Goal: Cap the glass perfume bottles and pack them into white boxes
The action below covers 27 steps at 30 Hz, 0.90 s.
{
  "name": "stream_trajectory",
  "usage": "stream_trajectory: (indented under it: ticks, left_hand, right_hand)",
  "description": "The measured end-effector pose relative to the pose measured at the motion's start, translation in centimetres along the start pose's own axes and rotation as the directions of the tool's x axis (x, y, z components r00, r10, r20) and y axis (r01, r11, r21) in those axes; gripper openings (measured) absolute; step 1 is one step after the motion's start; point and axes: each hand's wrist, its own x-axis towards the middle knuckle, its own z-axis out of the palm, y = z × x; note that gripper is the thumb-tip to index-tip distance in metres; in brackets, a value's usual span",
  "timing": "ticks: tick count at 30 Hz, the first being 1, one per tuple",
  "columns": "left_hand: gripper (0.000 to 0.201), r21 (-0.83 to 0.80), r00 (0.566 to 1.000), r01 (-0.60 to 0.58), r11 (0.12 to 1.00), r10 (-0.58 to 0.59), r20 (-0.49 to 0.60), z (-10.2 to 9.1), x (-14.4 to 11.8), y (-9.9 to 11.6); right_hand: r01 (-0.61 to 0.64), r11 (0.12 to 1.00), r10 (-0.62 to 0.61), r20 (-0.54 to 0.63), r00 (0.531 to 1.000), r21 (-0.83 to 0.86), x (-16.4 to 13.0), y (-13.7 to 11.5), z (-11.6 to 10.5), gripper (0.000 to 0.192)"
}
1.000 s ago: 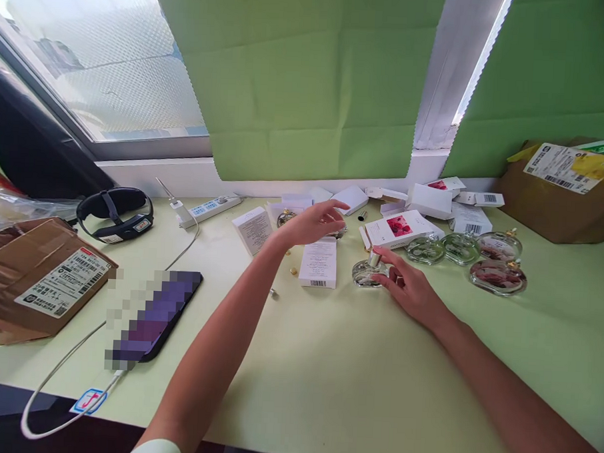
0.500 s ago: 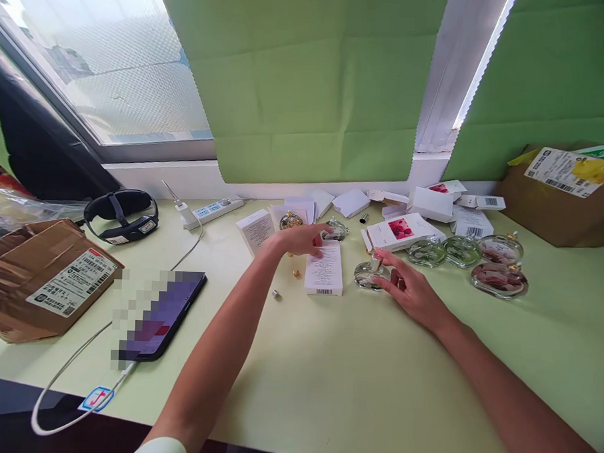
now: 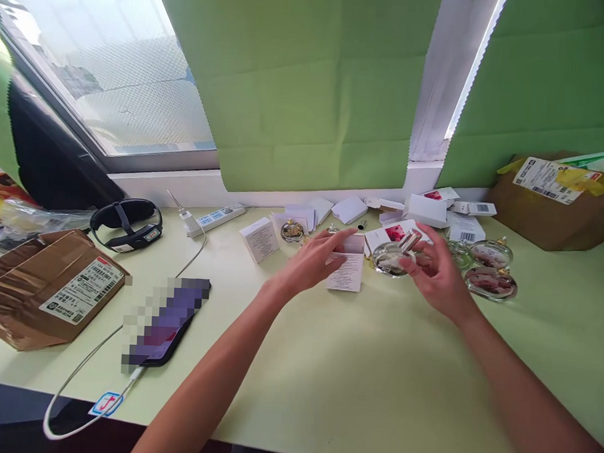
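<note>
My right hand (image 3: pixel 437 272) grips a clear glass perfume bottle (image 3: pixel 388 260) with a silver cap or neck, raised and tilted above the table. To its left, my left hand (image 3: pixel 318 257) has its thumb and fingers around the upper part of a white printed carton (image 3: pixel 346 275); its top seems open, facing the bottle. Another white carton (image 3: pixel 261 239) stands left of that hand, beside a round bottle with a dark and gold pattern (image 3: pixel 292 231). A small silver cap (image 3: pixel 362 224) lies behind the hands.
Several filled bottles (image 3: pixel 490 283) stand at the right, one partly behind my right hand. Flattened white boxes (image 3: pixel 350 210) line the wall. Brown cardboard boxes (image 3: pixel 537 213) flank the table. A phone (image 3: pixel 177 334) with a cable, a power strip (image 3: pixel 220 216) and a headset (image 3: pixel 126 225) lie left.
My right hand has lifted the perfume bottle off the table and tilted it. The carton has shifted right with my left hand and now shows an open top.
</note>
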Motion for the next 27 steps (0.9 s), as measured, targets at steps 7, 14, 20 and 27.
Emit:
stream_trajectory:
  ticks: [7, 14, 20, 27]
  left_hand:
    - [0.059, -0.126, 0.913, -0.155, 0.98, 0.094, -0.397, 3.4, -2.5, -1.8]
    - [0.074, -0.276, 0.86, -0.179, 0.944, 0.013, -0.51, 4.1, -2.7, -1.6]
    - [0.079, -0.319, 0.841, -0.166, 0.933, -0.035, -0.54, 4.6, -3.1, -1.3]
    - [0.08, -0.321, 0.844, -0.132, 0.938, -0.063, -0.532, 4.5, -3.3, -1.1]
  right_hand:
    - [0.204, 0.978, -0.184, 0.307, 0.934, -0.035, 4.6, -7.7, -0.3, 0.065]
    - [0.326, 0.926, -0.243, 0.36, 0.901, -0.191, 6.5, -8.7, 2.3, 0.059]
    - [0.371, 0.893, -0.246, 0.412, 0.877, -0.256, 6.4, -8.6, 2.5, 0.064]
    - [0.424, 0.838, -0.24, 0.465, 0.852, -0.345, 6.1, -9.0, 3.1, 0.065]
